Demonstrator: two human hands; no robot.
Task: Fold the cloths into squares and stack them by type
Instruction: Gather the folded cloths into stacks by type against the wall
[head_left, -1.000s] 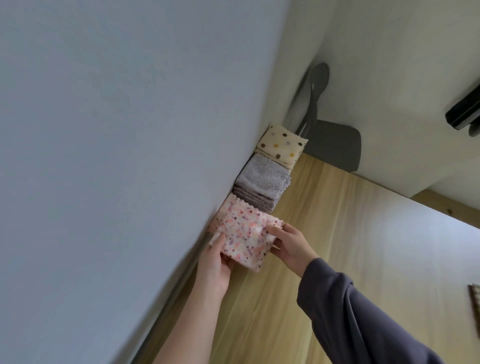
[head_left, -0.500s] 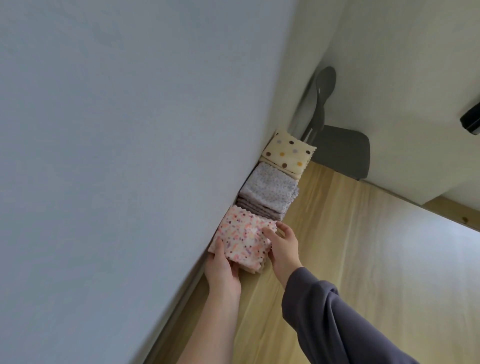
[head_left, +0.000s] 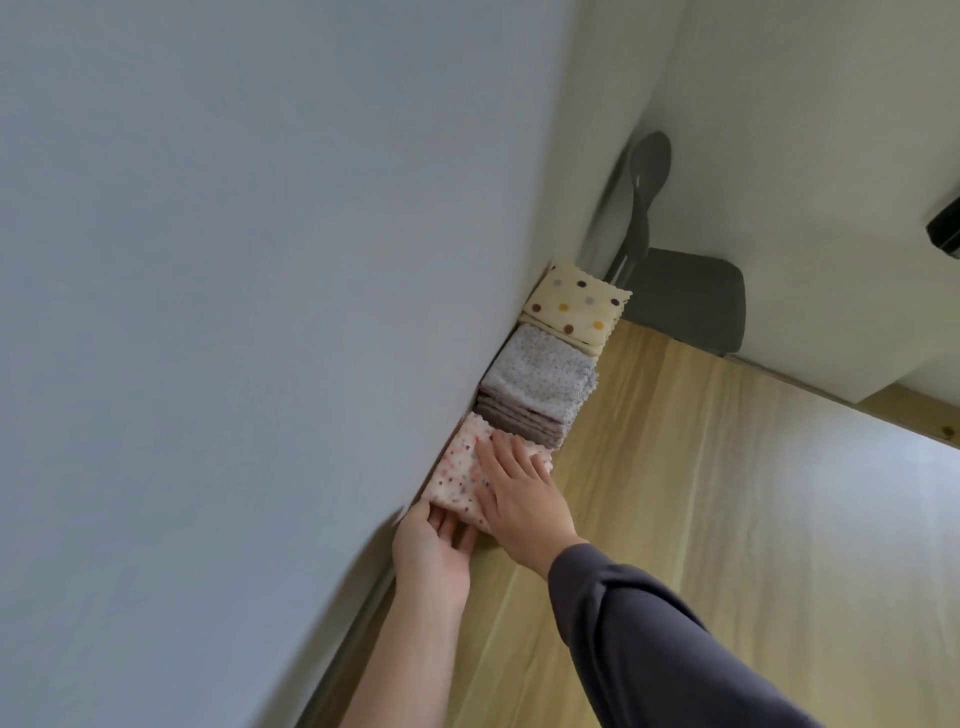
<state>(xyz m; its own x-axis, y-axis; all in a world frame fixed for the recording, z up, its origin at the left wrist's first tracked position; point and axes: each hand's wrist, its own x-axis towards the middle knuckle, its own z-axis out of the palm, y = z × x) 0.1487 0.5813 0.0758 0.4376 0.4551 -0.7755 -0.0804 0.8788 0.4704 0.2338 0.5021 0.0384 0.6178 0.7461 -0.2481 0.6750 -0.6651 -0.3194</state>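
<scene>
Cloth (head_left: 458, 475): pink speckled square; R hand (head_left: 522, 496) flat on top, L hand (head_left: 434, 548) straight-fingered at edge.

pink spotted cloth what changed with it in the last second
The pink spotted cloth was lowered from a two-handed hold onto the wooden table beside the wall. The right hand let go of its edge and now presses flat on top; the left hand touches its near edge. The grey cloth stack and yellow dotted cloth stayed put.
</scene>
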